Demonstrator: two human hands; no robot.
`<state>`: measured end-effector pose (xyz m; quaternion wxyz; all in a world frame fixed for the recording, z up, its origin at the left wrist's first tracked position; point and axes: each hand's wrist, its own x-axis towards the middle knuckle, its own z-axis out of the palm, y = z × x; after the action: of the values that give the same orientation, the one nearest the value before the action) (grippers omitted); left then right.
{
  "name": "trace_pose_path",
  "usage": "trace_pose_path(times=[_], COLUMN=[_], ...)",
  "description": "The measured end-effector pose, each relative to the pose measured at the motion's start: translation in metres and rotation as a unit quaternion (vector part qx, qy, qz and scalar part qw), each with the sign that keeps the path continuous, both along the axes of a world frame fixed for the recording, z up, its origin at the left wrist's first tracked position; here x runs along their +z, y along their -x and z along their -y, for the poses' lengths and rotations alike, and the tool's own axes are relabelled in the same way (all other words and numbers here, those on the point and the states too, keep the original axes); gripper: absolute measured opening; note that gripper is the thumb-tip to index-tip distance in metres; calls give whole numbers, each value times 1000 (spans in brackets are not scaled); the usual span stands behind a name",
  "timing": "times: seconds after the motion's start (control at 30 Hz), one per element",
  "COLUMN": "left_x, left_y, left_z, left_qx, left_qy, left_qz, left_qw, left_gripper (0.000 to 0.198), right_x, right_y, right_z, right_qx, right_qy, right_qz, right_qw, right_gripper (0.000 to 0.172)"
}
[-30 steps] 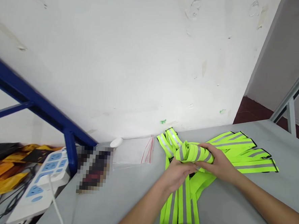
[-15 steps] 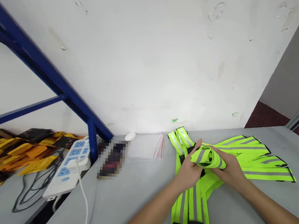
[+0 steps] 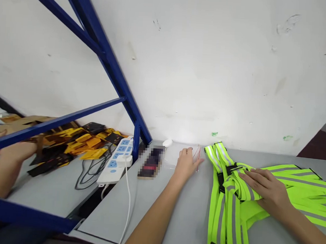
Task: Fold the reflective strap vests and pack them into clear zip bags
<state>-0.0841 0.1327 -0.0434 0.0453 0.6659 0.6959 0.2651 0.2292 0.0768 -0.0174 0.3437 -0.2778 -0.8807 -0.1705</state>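
My left hand (image 3: 186, 163) reaches over clear plastic zip bags (image 3: 172, 158) with red lines near the wall. Its fingers are apart, the thumb stretched to the right over the red lines, and nothing is gripped. My right hand (image 3: 270, 193) holds a rolled neon-yellow reflective strap (image 3: 239, 185) with a grey stripe, low over a pile of the same kind; the thumb is hidden. Long reflective straps (image 3: 220, 225) with black buckles run toward me beneath the roll. More reflective straps (image 3: 302, 195) fan out to the right, partly behind my right hand.
A blurred-out flat object (image 3: 151, 163) and a small white oval item (image 3: 167, 143) lie left of the bags. Beyond a blue metal frame (image 3: 121, 86) are a power strip (image 3: 116, 163), yellow-and-black packets (image 3: 87, 139) and another person's arm (image 3: 7, 167).
My left hand has let go of the roll and moved left onto the plastic bags. The right hand has lowered the roll onto the straps. The view has turned left, bringing another person's arm in.
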Motion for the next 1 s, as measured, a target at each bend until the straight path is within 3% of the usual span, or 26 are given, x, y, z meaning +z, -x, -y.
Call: trace_pose_path(times=[0.17, 0.37, 0.47, 0.53, 0.63, 0.73, 0.87, 1.0], left_x=[-7, 9, 25, 32, 26, 10, -1, 9], left_y=[7, 7, -11, -30, -59, -80, -86, -83], left_z=[-6, 0, 15, 28, 43, 47, 44, 48], left_qx=[25, -6, -32, -83, -161, -212, -209, -204], left_qy=[30, 10, -29, -61, -53, 16, 53, 36], left_qz=[-17, 7, 27, 67, 119, 130, 138, 154], left_qw=[999, 1000, 999, 992, 978, 969, 967, 966], left_gripper=[5, 24, 31, 35, 38, 36, 33, 28], right_x=[-13, -25, -26, -24, -19, -14, -12, -9], right_y=[18, 14, 9, 5, -2, -11, -20, -24], right_z=[1, 0, -2, -4, -5, -8, -14, -16], right_qx=[2, -43, -51, -55, -70, -98, -126, -135], right_qy=[-7, -6, 0, 1, 0, -3, -4, -12], right_qz=[8, 27, 16, 4, -13, -37, -50, -60], right_qw=[1000, 999, 999, 999, 997, 995, 991, 989], right_gripper=[82, 80, 79, 78, 79, 77, 76, 81])
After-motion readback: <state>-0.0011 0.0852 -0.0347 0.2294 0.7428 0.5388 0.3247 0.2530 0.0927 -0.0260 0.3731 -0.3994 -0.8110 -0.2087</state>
